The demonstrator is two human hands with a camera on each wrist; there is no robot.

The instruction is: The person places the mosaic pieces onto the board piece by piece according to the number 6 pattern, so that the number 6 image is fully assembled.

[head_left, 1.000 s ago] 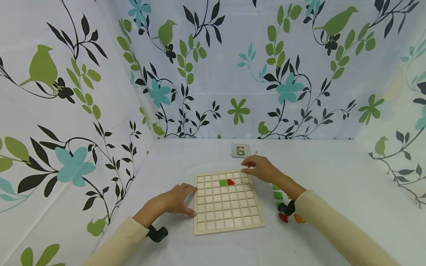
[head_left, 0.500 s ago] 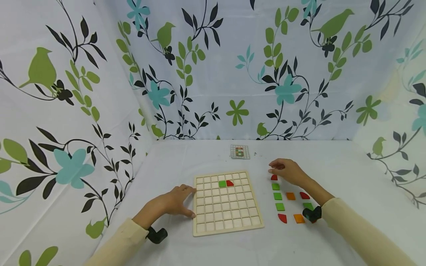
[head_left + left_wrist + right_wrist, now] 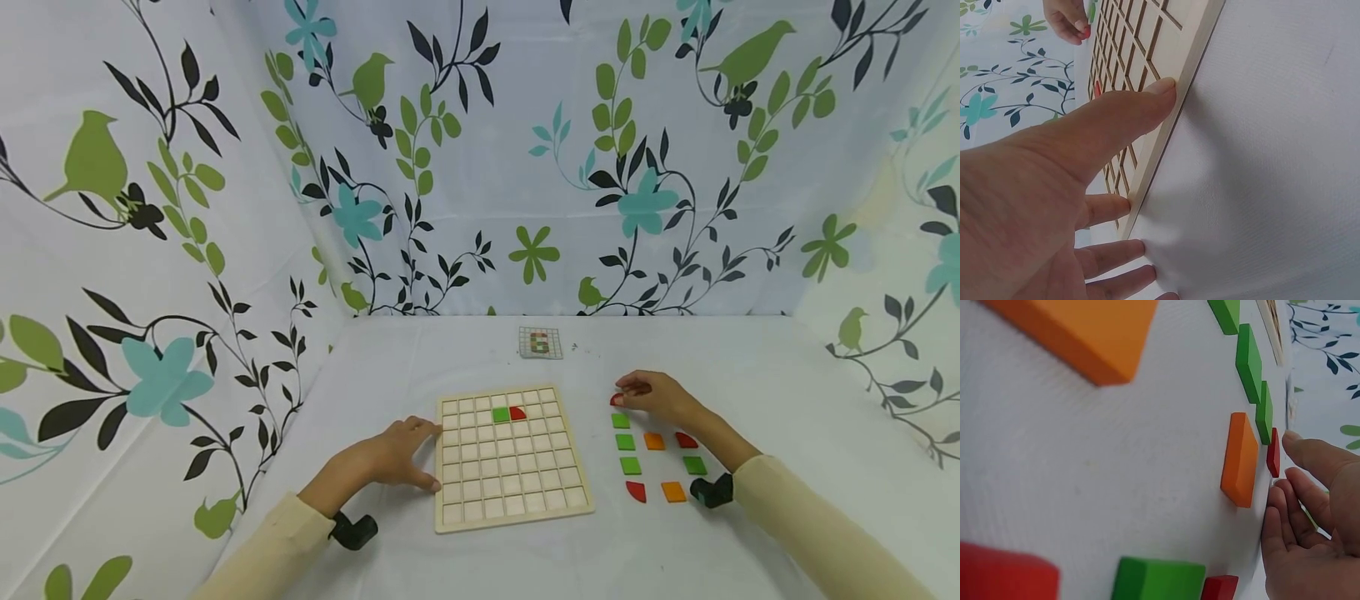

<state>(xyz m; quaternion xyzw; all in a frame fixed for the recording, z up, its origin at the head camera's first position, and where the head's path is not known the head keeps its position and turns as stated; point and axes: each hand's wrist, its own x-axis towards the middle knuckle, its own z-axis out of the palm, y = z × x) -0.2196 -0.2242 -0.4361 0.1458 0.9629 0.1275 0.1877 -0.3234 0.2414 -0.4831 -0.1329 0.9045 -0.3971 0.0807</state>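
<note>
My left hand (image 3: 405,454) rests against the left edge of a square wooden grid board (image 3: 439,518). In the left wrist view the thumb (image 3: 1161,87) presses on the board's rim, and the other fingers are spread, the index finger touching the edge. A green square tile (image 3: 501,415) and a red quarter-round tile (image 3: 517,413) sit side by side in the board's second row. My right hand (image 3: 660,398) is at the far end of the loose tiles, thumb and fingers apart around a red quarter-round tile (image 3: 1274,453) lying on the table.
Right of the board lie loose tiles: a green square (image 3: 626,442), an orange square (image 3: 654,442), a red quarter-round (image 3: 636,492) and several more. A small printed grid card (image 3: 540,342) lies behind the board. Patterned curtains (image 3: 465,167) surround the white table (image 3: 420,358).
My right hand has moved from over the board's far right corner rightward, then down to the far red quarter-round tile. My left hand stays at the board's edge.
</note>
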